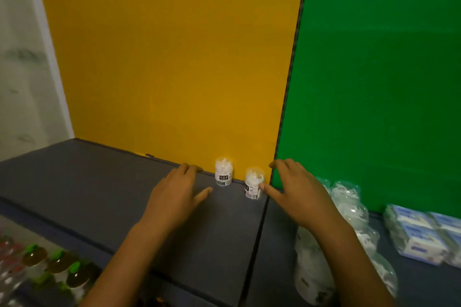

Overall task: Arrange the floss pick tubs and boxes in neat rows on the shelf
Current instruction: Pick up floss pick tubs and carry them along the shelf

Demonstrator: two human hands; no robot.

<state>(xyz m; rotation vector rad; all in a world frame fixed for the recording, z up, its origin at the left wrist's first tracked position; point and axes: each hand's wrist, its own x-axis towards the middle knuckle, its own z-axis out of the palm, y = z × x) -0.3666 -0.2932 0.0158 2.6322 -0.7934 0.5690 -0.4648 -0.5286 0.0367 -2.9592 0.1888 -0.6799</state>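
While your left hand [174, 188] rests flat and slack on the grey shelf [87, 182], holding nothing, the left tub [224, 171] stands upright just beside its fingertips, at the yellow back panel [174, 57]. Right tub [254, 183] sits slightly forward of it, tilted a bit, long axis near vertical. Your right hand [296, 194] is spread, thumb touching that tub's side, not gripping. Right hand is nearer: push it back level. Wrapped tubs [349, 209] and boxes [421, 232] wait further right.
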